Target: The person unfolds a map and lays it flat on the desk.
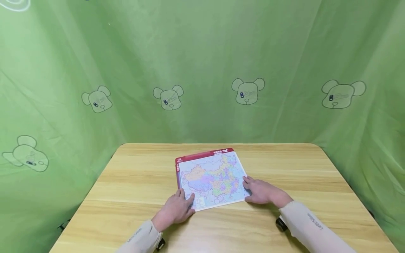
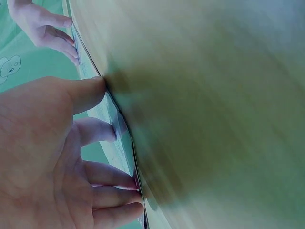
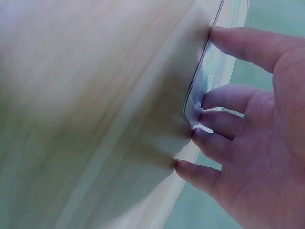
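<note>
A flat map board (image 1: 209, 184) lies slightly turned on the wooden table, printed with a coloured map of China. A red border shows along its far edge and upper left side. At the near left corner, my left hand (image 1: 177, 208) touches it, thumb at the near edge and fingers at the left side. My right hand (image 1: 261, 191) rests at the near right corner with its fingers spread. In the left wrist view, the thumb and fingertips of that hand (image 2: 71, 152) meet the thin edge. The right wrist view has my right hand (image 3: 252, 124) with fingertips at the rounded corner.
The wooden table (image 1: 133, 196) has rounded far corners. Green curtains (image 1: 202, 52) printed with bear heads hang behind it and on both sides. A black device (image 1: 281, 224) sits under my right wrist, and another (image 1: 160, 244) under my left.
</note>
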### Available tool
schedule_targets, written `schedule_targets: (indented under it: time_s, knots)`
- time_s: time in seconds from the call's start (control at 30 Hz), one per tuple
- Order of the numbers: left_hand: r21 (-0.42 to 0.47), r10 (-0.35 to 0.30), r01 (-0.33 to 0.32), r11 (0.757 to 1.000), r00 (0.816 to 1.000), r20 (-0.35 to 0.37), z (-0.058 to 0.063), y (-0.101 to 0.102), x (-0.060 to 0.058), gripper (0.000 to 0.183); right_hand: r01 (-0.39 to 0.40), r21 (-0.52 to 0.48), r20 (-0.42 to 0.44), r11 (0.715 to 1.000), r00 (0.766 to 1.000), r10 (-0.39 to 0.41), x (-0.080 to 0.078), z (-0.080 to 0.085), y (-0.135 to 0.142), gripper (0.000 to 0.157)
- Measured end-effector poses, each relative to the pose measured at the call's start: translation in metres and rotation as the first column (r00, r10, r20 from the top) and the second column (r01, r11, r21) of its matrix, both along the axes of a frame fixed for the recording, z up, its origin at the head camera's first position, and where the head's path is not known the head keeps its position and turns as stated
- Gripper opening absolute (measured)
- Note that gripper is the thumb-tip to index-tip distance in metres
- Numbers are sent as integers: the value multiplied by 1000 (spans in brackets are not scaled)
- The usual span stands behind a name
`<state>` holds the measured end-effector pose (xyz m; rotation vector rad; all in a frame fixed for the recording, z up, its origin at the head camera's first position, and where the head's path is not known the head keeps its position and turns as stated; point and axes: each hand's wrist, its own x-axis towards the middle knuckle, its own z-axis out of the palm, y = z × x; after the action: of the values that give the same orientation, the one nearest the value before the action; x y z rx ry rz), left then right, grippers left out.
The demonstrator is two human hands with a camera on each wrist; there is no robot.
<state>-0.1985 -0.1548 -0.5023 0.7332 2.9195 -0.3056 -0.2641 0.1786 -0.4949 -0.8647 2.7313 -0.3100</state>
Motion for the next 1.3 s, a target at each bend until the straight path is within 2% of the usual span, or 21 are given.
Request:
schedule_targets:
  time_s: [0.23, 0.5, 0.9, 1.3]
  knots:
    - [-2, -12, 12, 1000, 1000, 0, -1, 2, 3, 60, -6, 0, -1, 1000, 1000, 6, -5, -1, 1, 69]
    - [8, -13, 13, 1000, 1000, 27, 1, 5, 5, 59, 25, -3, 21, 1000, 999, -25, -10, -2, 3, 70]
    - [17, -38, 38, 999, 999, -17, -3, 4, 8, 58, 38, 13, 42, 999, 998, -39, -12, -3, 4, 70]
    - [24, -42, 42, 999, 999, -3, -3, 7, 11, 57, 43, 23, 50, 999, 998, -44, -15, 1, 4, 70]
